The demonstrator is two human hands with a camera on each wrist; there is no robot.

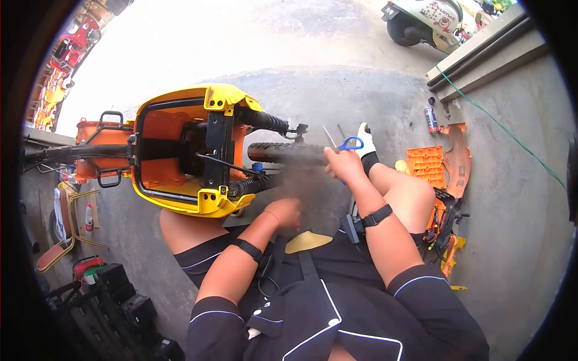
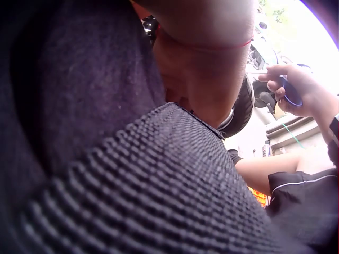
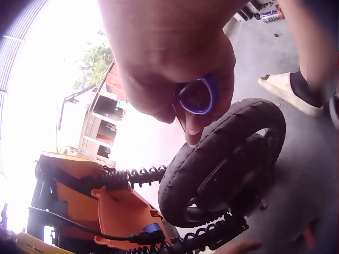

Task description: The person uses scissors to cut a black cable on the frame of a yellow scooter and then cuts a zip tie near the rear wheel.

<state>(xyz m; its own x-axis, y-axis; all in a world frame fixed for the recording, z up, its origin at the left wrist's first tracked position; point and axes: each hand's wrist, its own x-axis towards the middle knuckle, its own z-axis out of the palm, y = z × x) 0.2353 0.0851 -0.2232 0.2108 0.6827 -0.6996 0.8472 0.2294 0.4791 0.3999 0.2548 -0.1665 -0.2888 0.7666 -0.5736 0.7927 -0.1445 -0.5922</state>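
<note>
My right hand (image 1: pixel 345 163) grips a pair of scissors (image 1: pixel 351 144) with blue handle loops, its blades pointing away beyond the fingers. Close under that hand, the right wrist view shows the black tyre (image 3: pixel 183 164) of a wheel. The wheel belongs to a yellow and orange scooter body (image 1: pixel 226 99), with coil springs (image 1: pixel 271 122) on both sides. My left hand (image 1: pixel 283 212) is low beside the wheel, its fingers mostly hidden in the head view. A small red thing (image 1: pixel 298 228) shows just below it; I cannot tell whether the hand holds it.
Orange plastic panels (image 1: pixel 425 165) lie on the floor at the right, near a spray can (image 1: pixel 430 120). A green cord (image 1: pixel 500 123) runs along that side. A folding chair (image 1: pixel 67 222), a bottle (image 1: pixel 89 218) and black cases (image 1: pixel 114 286) stand at the left.
</note>
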